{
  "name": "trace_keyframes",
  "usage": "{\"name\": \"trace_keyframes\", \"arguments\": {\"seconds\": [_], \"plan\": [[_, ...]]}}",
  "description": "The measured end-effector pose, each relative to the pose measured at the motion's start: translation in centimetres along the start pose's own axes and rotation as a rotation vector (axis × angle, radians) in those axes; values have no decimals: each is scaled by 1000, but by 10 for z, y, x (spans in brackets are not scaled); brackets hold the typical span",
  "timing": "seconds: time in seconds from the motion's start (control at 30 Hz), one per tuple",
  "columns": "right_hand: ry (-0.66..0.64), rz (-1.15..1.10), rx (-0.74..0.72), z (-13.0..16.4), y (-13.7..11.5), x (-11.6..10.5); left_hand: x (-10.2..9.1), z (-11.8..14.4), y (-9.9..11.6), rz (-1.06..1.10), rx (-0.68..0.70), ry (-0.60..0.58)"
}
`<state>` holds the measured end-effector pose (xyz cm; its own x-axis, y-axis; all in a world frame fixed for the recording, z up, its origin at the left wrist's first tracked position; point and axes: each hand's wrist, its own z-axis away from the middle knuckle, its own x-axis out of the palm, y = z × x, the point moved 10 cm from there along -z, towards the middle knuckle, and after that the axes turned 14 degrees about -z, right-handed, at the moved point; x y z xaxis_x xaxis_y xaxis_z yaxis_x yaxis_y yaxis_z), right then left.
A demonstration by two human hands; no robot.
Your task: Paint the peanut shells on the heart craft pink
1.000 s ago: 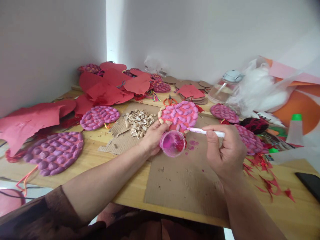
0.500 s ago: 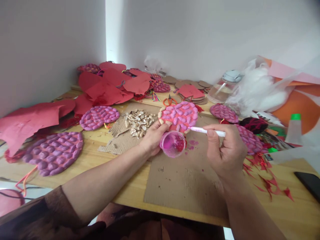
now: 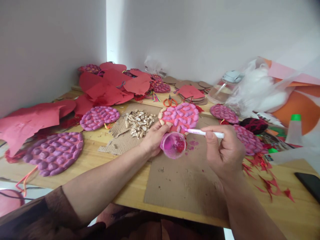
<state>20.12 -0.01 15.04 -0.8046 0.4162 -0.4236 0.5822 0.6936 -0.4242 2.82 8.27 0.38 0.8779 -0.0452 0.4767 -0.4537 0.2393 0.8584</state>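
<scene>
My left hand (image 3: 153, 139) is closed on a round red disc (image 3: 177, 121) covered with peanut shells, most painted pink-purple and a few at its left and lower edges still plain tan. The same hand also steadies a small clear cup of purple paint (image 3: 170, 145), tilted just below the disc; some of its fingers are hidden behind these. Pinched in my right hand (image 3: 222, 148) is a slim white paintbrush (image 3: 206, 133), its pink tip at the disc's lower right edge. Under both hands lies a paint-spotted cardboard sheet (image 3: 185, 183).
Split peanut shells (image 3: 139, 122) are heaped left of the disc. Finished purple discs (image 3: 56, 153) lie at the left and right. Orange-handled scissors (image 3: 170, 101), red paper (image 3: 107, 90), a clear jar (image 3: 222, 88) and plastic bags (image 3: 262, 90) stand behind. A phone (image 3: 308, 183) rests at the right edge.
The brush tip has shifted slightly left and down along the disc's lower right edge, and my right hand has moved a little with it. My left hand keeps its hold.
</scene>
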Motion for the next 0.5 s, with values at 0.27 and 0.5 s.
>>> {"name": "trace_keyframes", "arguments": {"seconds": [0.27,0.5], "plan": [[77,35,-14,-1,1,-8,8,6,5,29,-34,2],[26,49,-25,-2,-4,-2,10,8,6,44,-10,-22]]}}
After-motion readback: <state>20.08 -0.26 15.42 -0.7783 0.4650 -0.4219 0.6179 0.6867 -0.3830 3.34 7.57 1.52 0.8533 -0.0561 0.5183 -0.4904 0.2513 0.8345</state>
